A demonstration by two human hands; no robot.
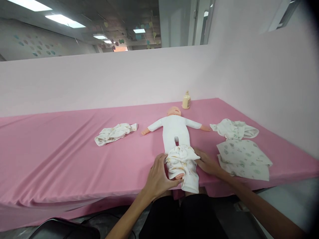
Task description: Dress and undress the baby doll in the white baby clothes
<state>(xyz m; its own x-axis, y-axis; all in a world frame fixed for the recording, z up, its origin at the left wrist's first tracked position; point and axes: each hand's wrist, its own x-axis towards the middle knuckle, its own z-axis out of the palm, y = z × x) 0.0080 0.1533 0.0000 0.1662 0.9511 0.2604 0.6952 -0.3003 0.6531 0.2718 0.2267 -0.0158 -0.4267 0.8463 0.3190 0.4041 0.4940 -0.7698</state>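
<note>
A baby doll (176, 127) in a white cloth body lies on its back, arms spread and legs toward me. Patterned white baby pants (183, 162) are bunched over its lower legs, and one foot (179, 176) shows at a leg opening. My left hand (159, 174) grips the left side of the pants, thumb near that foot and fingers curled at the waistband. On the other side, my right hand (204, 161) pinches the waistband's right edge; its fingertips are partly hidden by the cloth.
A pink sheet (74, 159) covers the table. Crumpled patterned clothing (116, 132) lies left of the doll. To the right are another bunched garment (233, 128) and a folded printed cloth (245, 157). A pump bottle (186, 100) stands by the wall.
</note>
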